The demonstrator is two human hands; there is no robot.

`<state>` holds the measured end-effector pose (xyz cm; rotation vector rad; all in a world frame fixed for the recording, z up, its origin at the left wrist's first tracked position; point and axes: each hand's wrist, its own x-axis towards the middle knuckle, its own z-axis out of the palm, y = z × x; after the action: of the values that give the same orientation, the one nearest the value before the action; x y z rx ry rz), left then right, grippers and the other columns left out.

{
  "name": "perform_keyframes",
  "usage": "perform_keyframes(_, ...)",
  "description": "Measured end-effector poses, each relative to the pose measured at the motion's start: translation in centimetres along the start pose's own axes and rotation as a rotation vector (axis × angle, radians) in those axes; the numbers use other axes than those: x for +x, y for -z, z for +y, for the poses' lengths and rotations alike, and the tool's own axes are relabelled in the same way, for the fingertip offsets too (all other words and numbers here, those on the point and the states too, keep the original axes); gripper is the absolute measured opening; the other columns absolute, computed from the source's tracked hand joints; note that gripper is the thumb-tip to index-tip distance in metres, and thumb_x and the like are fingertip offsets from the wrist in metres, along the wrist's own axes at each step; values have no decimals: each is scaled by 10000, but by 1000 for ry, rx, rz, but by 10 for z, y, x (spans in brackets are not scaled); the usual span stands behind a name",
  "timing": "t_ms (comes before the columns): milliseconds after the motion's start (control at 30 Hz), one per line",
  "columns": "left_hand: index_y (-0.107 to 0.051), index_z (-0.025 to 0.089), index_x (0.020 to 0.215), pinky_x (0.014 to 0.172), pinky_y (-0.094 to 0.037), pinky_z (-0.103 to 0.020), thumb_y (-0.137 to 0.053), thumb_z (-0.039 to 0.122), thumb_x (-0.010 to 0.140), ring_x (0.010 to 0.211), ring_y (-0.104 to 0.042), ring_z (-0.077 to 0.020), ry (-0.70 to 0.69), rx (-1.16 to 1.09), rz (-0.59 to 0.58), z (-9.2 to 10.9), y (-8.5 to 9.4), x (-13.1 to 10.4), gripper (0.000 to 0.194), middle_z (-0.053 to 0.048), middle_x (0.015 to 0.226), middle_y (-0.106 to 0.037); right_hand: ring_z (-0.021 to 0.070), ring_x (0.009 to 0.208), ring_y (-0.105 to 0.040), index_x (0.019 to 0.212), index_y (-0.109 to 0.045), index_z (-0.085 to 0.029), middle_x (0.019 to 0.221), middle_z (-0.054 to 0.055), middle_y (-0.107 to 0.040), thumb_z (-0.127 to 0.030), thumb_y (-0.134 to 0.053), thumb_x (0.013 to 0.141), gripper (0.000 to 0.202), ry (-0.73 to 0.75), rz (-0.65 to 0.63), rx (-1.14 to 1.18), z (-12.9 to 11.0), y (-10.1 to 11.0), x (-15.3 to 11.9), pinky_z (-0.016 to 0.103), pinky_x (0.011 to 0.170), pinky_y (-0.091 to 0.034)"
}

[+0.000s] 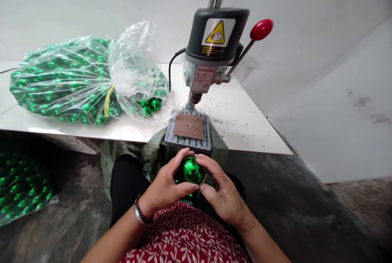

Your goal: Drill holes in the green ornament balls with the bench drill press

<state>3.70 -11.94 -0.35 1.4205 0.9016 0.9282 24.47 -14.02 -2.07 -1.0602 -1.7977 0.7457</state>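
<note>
Just in front of the drill [199, 76], left hand [167, 185] and right hand [223, 191] together clamp the green ball [192, 170], which looks slick and could drop if either side's grip eases.

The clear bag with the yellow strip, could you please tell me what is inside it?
Shiny green balls show through the bag; anything deeper is hidden behind them.

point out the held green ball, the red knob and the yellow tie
Green ball [193, 169], head view: middle of its shiny surface.
Red knob [261, 30], head view: middle of its rounded side.
Yellow tie [107, 103], head view: its hanging strip.
</note>
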Motion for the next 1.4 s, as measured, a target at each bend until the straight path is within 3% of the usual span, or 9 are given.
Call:
perform_keyframes(233, -617, 260, 1508, 1319, -344, -509, -879, 351, 797, 1492, -528, -349, 27, 68, -28, 2, 5, 0, 763, -104, 1591, -600, 193, 1431, -612, 1373, -658, -330, 1504, 44, -649, -220, -633, 916, 471, -29, -2, 57, 7, -1, -1, 338, 1186, -540)
perform_keyframes(400, -596, 211, 1535, 1289, -376, -528, -789, 505, 883, 1465, -552, -365, 182, -7, -61, -20, 10, -3, 740, -135, 1583, -604, 216, 1216, -721, 1420, -643, -276, 1440, 95, -676, -375, -650, 898, 532, -403, -136, 164, 18, -9, -8, 376, 1051, -618)
perform_keyframes(533, -562, 182, 1554, 994, -605, -421, -795, 559, 883, 1023, -765, -249, 387, -218, -28, -39, 7, -4, 804, -139, 1383, -721, 193, 1073, -752, 1443, -607, -243, 1386, 111, -695, -512, -654, 898, 610, -561, -149, 330, 24, -17, -11, 334, 916, -651)
perform_keyframes(667, -594, 163, 1458, 650, -599, -241, -820, 509, 896, 701, -756, -144, 628, -616, 42, -43, 2, 1, 697, -75, 1002, -777, 140, 760, -713, 1473, -582, -219, 1079, 68, -765, -657, -642, 897, 726, -634, -191, 347, 27, -19, -8, 303, 740, -641)
perform_keyframes(900, -645, 149, 1216, 581, -596, -203, -761, 417, 970, 595, -749, -130, 823, -839, 105, -44, 0, 8, 381, -42, 886, -747, 121, 608, -643, 1434, -630, -194, 762, 3, -705, -726, -564, 933, 734, -670, -203, 337, 33, -22, -7, 271, 629, -592)
perform_keyframes(1000, -642, 183, 1286, 695, -645, -277, -829, 406, 907, 687, -775, -157, 754, -817, 77, -43, 0, 6, 478, -64, 1014, -763, 150, 752, -721, 1482, -601, -218, 954, 48, -771, -760, -573, 908, 790, -661, -207, 338, 33, -21, -8, 298, 728, -634)
perform_keyframes(1133, -677, 240, 1328, 874, -636, -342, -957, 394, 749, 990, -755, -201, 515, -694, 60, -40, -1, 0, 662, -86, 1306, -711, 245, 1315, -682, 1567, -517, -239, 1491, 127, -644, -764, -662, 844, 906, -622, -192, 321, 29, -19, -9, 400, 1111, -582)
perform_keyframes(1267, -663, 269, 1416, 1021, -570, -369, -965, 378, 720, 1237, -658, -263, 381, -508, 37, -40, 1, -3, 766, -102, 1495, -622, 268, 1435, -611, 1595, -474, -273, 1582, 129, -581, -674, -727, 841, 890, -598, -155, 374, 30, -19, -14, 467, 1221, -500)
perform_keyframes(1400, -526, 340, 1569, 1039, -563, -410, -936, 362, 751, 1226, -663, -266, 375, -451, -23, -40, 4, -6, 915, -122, 1608, -518, 262, 1500, -557, 1622, -426, -294, 1656, 135, -504, -547, -772, 838, 893, -563, -131, 429, 35, -22, -20, 458, 1256, -465)
